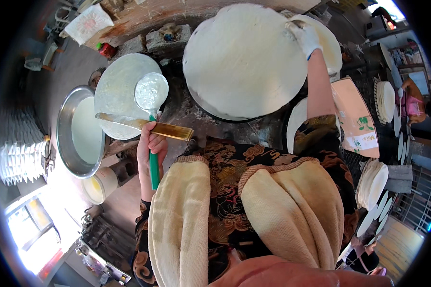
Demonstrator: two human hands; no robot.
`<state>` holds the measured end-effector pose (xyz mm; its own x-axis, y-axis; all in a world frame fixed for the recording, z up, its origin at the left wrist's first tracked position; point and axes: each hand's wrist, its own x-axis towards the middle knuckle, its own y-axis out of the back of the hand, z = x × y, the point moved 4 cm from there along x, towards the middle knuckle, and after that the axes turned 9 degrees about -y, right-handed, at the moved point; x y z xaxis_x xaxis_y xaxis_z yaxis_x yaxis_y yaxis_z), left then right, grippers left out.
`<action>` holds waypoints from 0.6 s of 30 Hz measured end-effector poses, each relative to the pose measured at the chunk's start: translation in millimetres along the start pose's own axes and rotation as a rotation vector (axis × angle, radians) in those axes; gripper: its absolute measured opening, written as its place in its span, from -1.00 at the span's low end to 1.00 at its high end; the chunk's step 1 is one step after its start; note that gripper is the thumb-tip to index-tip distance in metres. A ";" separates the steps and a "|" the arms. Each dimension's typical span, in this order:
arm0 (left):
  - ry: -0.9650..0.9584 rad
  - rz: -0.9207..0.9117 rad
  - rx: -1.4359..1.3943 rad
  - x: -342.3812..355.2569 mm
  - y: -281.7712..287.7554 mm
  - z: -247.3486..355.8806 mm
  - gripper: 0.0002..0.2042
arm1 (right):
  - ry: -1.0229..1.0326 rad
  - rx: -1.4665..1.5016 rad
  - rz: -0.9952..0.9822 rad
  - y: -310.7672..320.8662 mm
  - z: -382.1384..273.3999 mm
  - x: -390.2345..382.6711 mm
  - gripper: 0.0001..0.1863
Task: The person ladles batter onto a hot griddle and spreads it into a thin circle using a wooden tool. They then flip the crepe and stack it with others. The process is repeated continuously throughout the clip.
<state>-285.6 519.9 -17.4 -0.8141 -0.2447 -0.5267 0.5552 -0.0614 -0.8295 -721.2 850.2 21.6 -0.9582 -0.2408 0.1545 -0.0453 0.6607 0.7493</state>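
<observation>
My left hand is closed around the green handle of a ladle and a flat wooden scraper. The scraper crosses the ladle, its far end coated with white batter. Both tools are over a round, batter-covered griddle. My right hand, in a white glove, reaches to the far right edge of a large, thin, white pancake. Its fingers are bent onto that edge and seem to pinch it. The pancake covers a dark round griddle, whose rim shows along the near side.
A steel basin of white batter stands at the left, above a white bucket. Another pale round sheet lies beyond my right wrist. A cardboard piece and stacked pancakes are at the right. People work further off.
</observation>
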 end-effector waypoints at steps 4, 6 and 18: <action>0.040 0.045 0.019 7.7 -6.7 -12.1 -0.85 | 0.102 -0.228 0.208 81.5 40.7 55.3 -0.60; 0.070 0.042 0.030 13.3 -10.2 -18.7 -0.78 | 0.222 -0.372 0.464 147.2 12.9 54.4 -0.64; 0.162 0.004 0.046 45.4 -28.1 -49.8 -0.91 | 0.503 -1.220 0.343 96.0 100.3 8.1 -0.68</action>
<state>-346.6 558.7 -27.2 -0.8268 -0.0860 -0.5559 0.5624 -0.1061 -0.8200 -761.7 983.0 30.2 -0.6531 -0.5973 0.4655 0.6994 -0.2399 0.6733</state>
